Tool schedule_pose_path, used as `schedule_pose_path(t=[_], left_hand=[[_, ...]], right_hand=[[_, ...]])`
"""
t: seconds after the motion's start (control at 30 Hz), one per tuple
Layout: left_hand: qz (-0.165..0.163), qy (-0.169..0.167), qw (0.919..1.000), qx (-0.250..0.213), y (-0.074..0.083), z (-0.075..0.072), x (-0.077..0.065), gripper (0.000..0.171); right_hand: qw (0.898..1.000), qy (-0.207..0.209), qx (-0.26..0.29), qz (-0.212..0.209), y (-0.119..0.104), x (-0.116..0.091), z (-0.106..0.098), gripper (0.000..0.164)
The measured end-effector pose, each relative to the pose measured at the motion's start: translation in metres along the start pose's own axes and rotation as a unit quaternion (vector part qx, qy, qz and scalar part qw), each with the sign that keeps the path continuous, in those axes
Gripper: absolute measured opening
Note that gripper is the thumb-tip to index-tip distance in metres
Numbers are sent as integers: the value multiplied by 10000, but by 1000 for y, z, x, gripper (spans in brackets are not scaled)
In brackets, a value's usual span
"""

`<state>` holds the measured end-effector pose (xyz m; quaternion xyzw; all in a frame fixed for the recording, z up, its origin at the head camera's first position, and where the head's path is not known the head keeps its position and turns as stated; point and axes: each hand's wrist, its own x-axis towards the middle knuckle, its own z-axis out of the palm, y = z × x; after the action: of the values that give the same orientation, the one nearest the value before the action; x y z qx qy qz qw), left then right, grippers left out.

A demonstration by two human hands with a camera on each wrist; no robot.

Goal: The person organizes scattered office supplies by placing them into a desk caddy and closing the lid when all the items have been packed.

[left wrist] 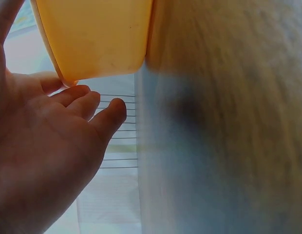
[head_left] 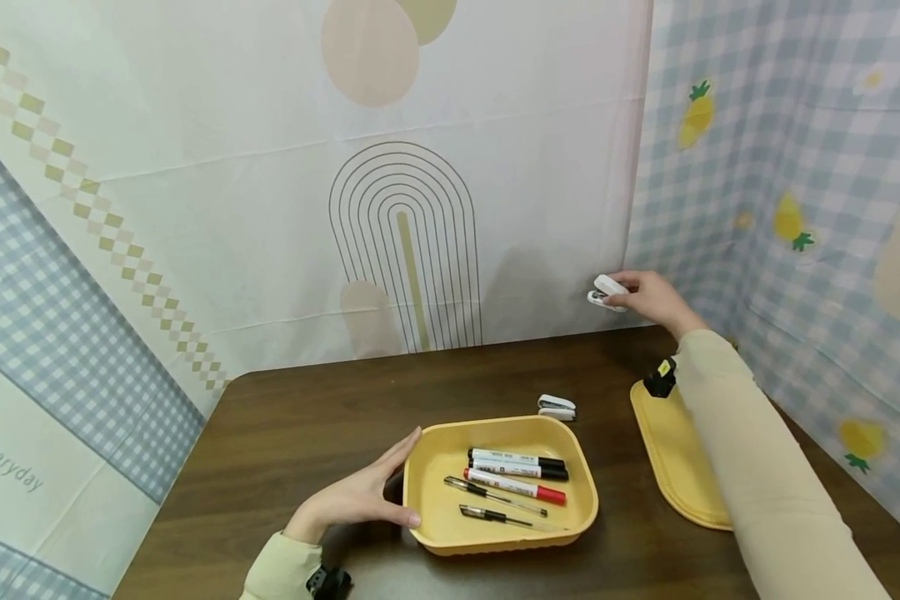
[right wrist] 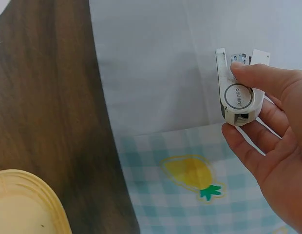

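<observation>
A small white stapler (head_left: 607, 292) is held up in front of the wall cloth at the back right. My right hand (head_left: 651, 298) pinches it between thumb and fingers; the right wrist view shows its round body (right wrist: 238, 96) and spread arms. The left hand (head_left: 356, 497) lies at the left side of a yellow tray (head_left: 429, 467), thumb and fingertips against its rim, fingers fairly straight. In the tray lie two black-capped markers (head_left: 516, 464), a red marker (head_left: 516, 486) and two pens (head_left: 495, 497). Just behind the tray, a second white stapler (head_left: 557, 407) sits on the table.
On the right of the brown wooden table (head_left: 285, 442) lies a flat yellow lid (head_left: 678, 454), partly covered by the right sleeve (head_left: 765, 467). A printed cloth (head_left: 270, 208) hangs along the back, and a checked one (head_left: 765, 142) hangs at the right.
</observation>
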<state>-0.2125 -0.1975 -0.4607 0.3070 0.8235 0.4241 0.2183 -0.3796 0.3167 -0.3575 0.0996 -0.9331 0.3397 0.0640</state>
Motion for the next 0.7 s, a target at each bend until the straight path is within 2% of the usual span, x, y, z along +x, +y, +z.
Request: schedule_pose_path(t=[0.33, 0.7], left_hand=[[41, 26, 10000, 26, -1, 0, 0, 114], [23, 11, 10000, 68, 0, 0, 0, 114]], right_hand=[[10000, -48, 48, 34, -12, 2, -8, 51], [9992, -109, 291, -252, -52, 6, 1, 53]])
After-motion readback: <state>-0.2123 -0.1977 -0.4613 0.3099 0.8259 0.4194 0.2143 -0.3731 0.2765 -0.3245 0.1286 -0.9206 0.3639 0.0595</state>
